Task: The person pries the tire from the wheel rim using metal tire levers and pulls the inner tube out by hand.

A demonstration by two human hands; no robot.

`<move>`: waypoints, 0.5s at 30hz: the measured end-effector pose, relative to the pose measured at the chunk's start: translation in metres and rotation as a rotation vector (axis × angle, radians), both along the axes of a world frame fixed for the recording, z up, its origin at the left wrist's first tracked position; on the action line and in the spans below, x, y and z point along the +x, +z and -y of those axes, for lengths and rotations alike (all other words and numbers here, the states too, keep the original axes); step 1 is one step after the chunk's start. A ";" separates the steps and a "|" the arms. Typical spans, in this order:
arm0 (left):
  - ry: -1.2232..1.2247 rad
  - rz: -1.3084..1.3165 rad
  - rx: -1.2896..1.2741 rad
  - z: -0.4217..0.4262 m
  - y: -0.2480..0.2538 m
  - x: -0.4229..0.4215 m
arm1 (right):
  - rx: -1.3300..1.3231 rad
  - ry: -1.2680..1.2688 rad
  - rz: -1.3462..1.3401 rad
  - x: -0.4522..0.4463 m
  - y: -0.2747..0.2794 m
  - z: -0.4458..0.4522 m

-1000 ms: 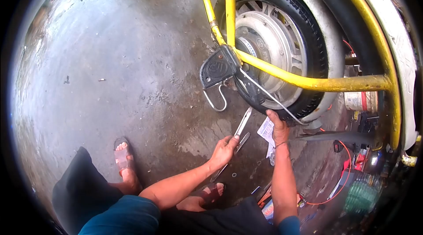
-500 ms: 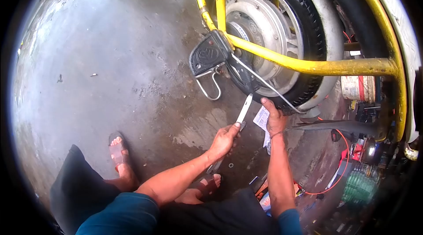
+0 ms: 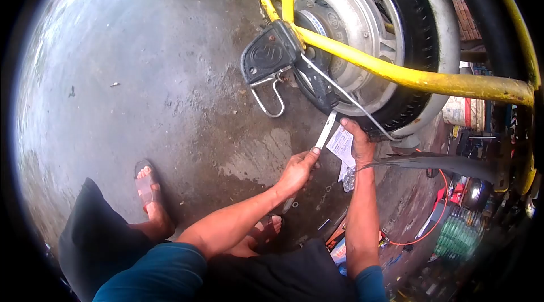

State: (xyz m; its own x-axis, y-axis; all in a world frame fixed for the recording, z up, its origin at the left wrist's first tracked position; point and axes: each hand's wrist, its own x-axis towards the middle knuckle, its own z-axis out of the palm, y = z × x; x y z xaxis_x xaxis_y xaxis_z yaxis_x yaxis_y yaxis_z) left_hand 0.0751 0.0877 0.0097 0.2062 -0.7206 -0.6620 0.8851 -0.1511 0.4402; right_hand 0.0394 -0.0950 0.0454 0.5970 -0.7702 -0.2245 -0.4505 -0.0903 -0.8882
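Observation:
My left hand (image 3: 297,173) is closed around a flat, pale metal bar (image 3: 326,132) shaped like a tyre lever. The bar's upper tip meets the lower edge of the wheel, close to a black swing-arm part; its other end comes out below my fist. My right hand (image 3: 360,142) grips the bottom of the black tyre (image 3: 420,35), thumb up against it and fingers mostly hidden. The silver hub (image 3: 340,13) fills the wheel's middle. In front of it runs a yellow frame tube (image 3: 396,72), with a black moulded cover (image 3: 269,55) at its joint.
A thin metal rod (image 3: 348,98) slants across the tyre, and a bent wire hook (image 3: 272,106) hangs under the cover. Printed paper (image 3: 340,146) lies by my right wrist. At right are a white bucket (image 3: 462,112), an orange cable (image 3: 433,225), green bottles (image 3: 458,237) and scattered tools.
The view has shifted slightly, so the wheel and frame appear farther right. Both hands keep their holds; the bar's tip stays at the wheel's lower edge, and more of the paper shows.

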 end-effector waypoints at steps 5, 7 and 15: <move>0.107 -0.050 -0.041 0.014 -0.008 -0.017 | 0.013 0.033 -0.056 -0.007 -0.004 0.009; 0.160 -0.055 -0.051 0.022 -0.007 -0.023 | 0.037 0.057 -0.094 -0.006 -0.001 0.013; 0.265 -0.046 -0.106 0.042 -0.018 -0.044 | -0.032 0.038 -0.010 0.002 0.013 0.009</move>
State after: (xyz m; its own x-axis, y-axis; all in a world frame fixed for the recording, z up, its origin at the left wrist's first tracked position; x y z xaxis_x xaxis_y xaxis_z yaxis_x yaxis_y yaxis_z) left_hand 0.0313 0.0462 -0.0081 0.3681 -0.7114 -0.5986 0.9070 0.1332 0.3994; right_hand 0.0414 -0.1039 0.0583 0.6238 -0.7540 -0.2059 -0.4550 -0.1361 -0.8800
